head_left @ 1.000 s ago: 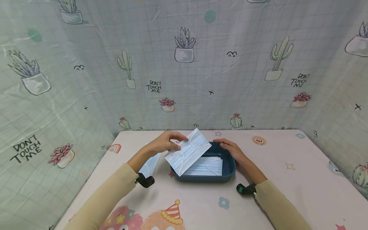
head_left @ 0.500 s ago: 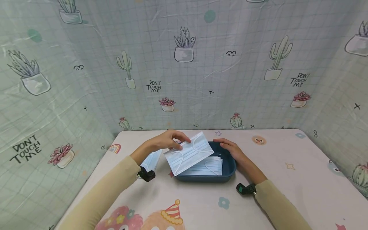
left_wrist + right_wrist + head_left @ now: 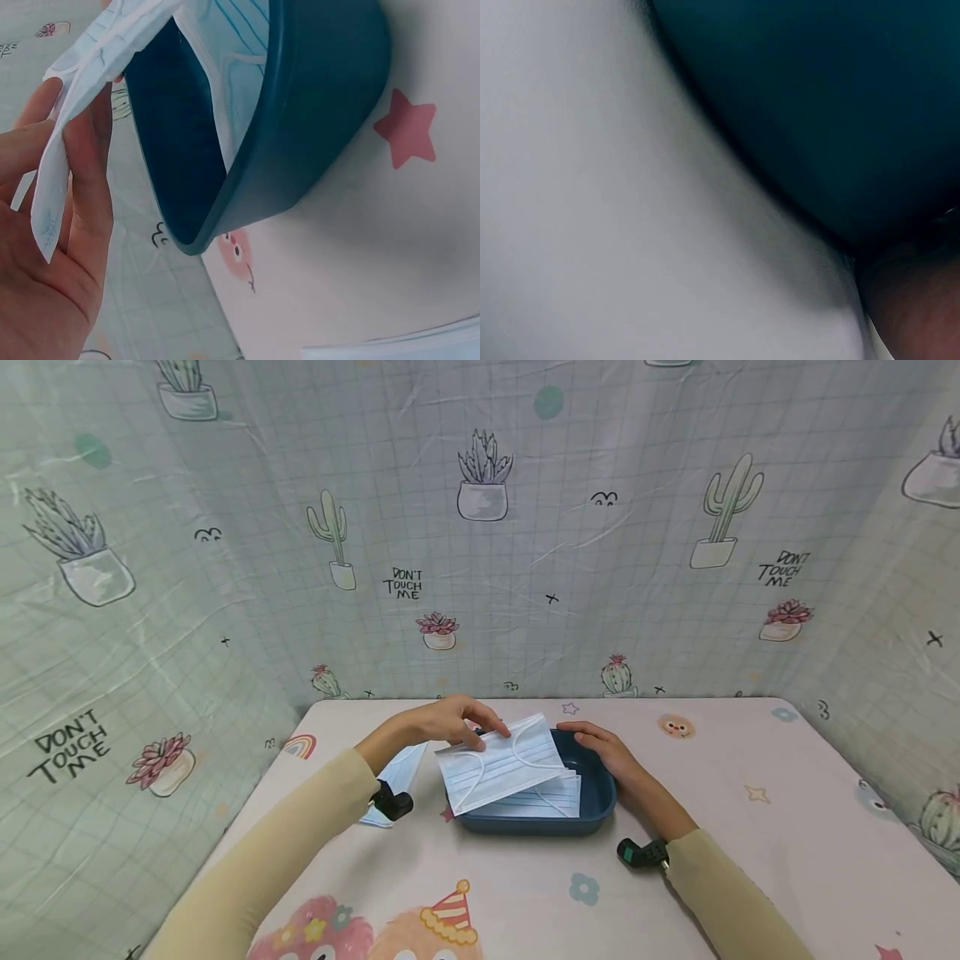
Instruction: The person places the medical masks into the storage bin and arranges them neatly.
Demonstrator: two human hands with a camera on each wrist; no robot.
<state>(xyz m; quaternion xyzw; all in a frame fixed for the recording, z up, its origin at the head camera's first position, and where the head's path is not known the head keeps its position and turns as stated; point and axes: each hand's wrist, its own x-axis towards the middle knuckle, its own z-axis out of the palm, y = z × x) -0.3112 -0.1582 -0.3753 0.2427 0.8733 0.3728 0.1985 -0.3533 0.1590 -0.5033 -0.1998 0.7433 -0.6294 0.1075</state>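
Observation:
My left hand (image 3: pixel 453 718) pinches a pale blue face mask (image 3: pixel 510 768) with white ear loops near its upper left edge. In the left wrist view the mask (image 3: pixel 52 187) passes between the thumb and fingers. It hangs tilted over the left part of a dark blue plastic box (image 3: pixel 532 827). Inside that box lie other face masks (image 3: pixel 525 807), partly covered by the held one. My right hand (image 3: pixel 607 752) grips the box's far right corner at the rim; in the right wrist view the dark box wall (image 3: pixel 802 112) meets that hand (image 3: pixel 915 300).
More blue masks (image 3: pixel 405 768) lie on the table left of the box, partly behind my left wrist. The table (image 3: pixel 525 910) has a cartoon-print cover. A patterned curtain (image 3: pixel 555 552) stands behind it and on both sides.
My left hand has shifted a little right, and the mask in it has turned flatter and lowered further over the box. The right hand has stayed on the box.

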